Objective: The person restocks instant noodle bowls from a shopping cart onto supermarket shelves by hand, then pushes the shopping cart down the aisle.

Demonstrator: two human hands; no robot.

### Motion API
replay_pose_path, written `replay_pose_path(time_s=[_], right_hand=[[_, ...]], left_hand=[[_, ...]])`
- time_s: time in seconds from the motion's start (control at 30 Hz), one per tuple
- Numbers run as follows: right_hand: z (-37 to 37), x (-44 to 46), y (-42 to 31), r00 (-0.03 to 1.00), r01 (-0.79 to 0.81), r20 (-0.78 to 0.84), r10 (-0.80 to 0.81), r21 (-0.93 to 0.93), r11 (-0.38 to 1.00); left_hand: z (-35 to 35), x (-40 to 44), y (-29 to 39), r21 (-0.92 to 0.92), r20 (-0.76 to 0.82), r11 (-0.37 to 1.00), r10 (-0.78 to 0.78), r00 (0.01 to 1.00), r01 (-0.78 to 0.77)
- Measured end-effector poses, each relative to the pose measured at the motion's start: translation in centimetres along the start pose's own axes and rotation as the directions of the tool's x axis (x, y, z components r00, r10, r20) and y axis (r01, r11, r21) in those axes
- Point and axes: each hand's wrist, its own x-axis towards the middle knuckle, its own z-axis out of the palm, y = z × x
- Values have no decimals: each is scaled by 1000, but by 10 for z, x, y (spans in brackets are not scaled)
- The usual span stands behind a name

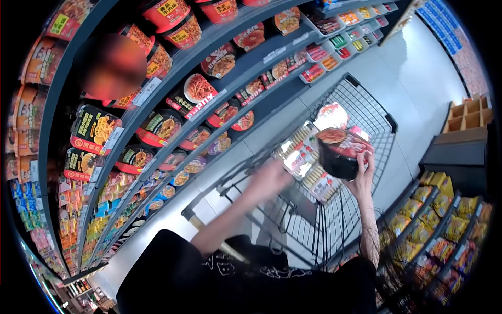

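Note:
My right hand (362, 178) grips a black instant-food bowl with a red printed lid (342, 149), tilted above the shopping cart (384, 183). My left hand (273, 179) is left of the bowl, apart from it, over the cart's near left side; motion blurs its fingers. Below the hands, inside the wire cart, lie clear-topped packs (298, 152) with rows of pale pieces and red-and-white labels. A similar pack (320, 183) sits just under the bowl. Farther in is a shiny red-and-white package (332, 115), its print washed out by glare.
On the left, tall shelves (225, 86) hold several instant-food bowls and boxes (94, 131). Low racks with yellow snack bags (418, 209) stand at the right. A brown divided box (468, 115) is behind them. Pale tiled floor (418, 78) extends past the cart.

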Motion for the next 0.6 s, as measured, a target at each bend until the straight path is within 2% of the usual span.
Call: replay_pose_path(time_s=[0.03, 0.07, 0.1, 0.13, 0.17, 0.2, 0.23, 0.27, 0.3, 0.33, 0.37, 0.4, 0.43, 0.47, 0.5, 0.53, 0.57, 0.6], right_hand=[[-22, -7, -17, 997, 78, -27, -77, 21, 997], [-42, -8, -36, 994, 106, -26, -105, 62, 992], [-49, -15, -42, 961, 241, -160, -224, 98, 966], [-63, -17, -52, 949, 281, -179, -260, 102, 954], [-76, -15, -65, 933, 321, -208, -295, 101, 942], [-83, -11, -76, 911, 360, -267, -313, 150, 921], [-85, -10, -78, 892, 401, -287, -350, 142, 905], [-89, -16, -83, 978, 197, -122, -168, 292, 936], [-94, -19, -85, 998, -27, 60, 3, 402, 915], [-94, -12, -90, 974, 212, -118, -191, 203, 956], [-92, -6, -99, 884, 408, -233, -405, -38, 912], [-90, -11, -111, 974, 143, -173, -149, -46, 989], [-84, -4, -130, 944, 69, -326, -50, 47, 997], [-78, -2, -152, 900, -113, -359, 247, 356, 928], [-74, -5, -173, 800, -236, -300, 519, 638, 733], [-85, -2, -194, 754, -347, -102, 648, 776, 526], [-50, -42, -168, 609, -376, 176, 774, 922, 87], [-58, -47, -190, 690, -58, 314, 652, 922, -383]], left_hand=[[-13, 7, -16, -96, -150, 995, -17, 989, 2], [-37, 11, -15, -315, -66, 944, -119, 991, 93], [-52, 11, -9, -507, 45, 839, -204, 978, 199], [-54, 9, -5, -510, 75, 836, -193, 978, 204], [-57, 8, -1, -713, 285, 647, -85, 955, 271], [-58, 3, 4, -827, 450, 411, 76, 890, 383], [-54, -1, 5, -817, 473, 422, 100, 876, 393], [-45, -5, 3, -812, 537, 356, 149, 830, 462], [-38, -7, 2, -797, 591, 294, 204, 780, 527], [-41, -7, 6, -789, 604, 308, 234, 762, 531], [-43, -9, 11, -777, 620, 327, 254, 742, 538], [-46, -13, 22, -818, 570, 300, 307, 763, 490], [-49, -17, 29, -856, 513, 270, 355, 781, 440], [-40, -17, 19, -863, 505, 184, 318, 802, 471], [-37, -21, 19, -857, 515, 202, 330, 791, 474], [-35, -26, 19, -889, 457, 206, 337, 823, 409], [-35, -33, 19, -915, 399, 210, 341, 852, 344], [-36, -40, 18, -920, 383, 211, 293, 876, 331]])
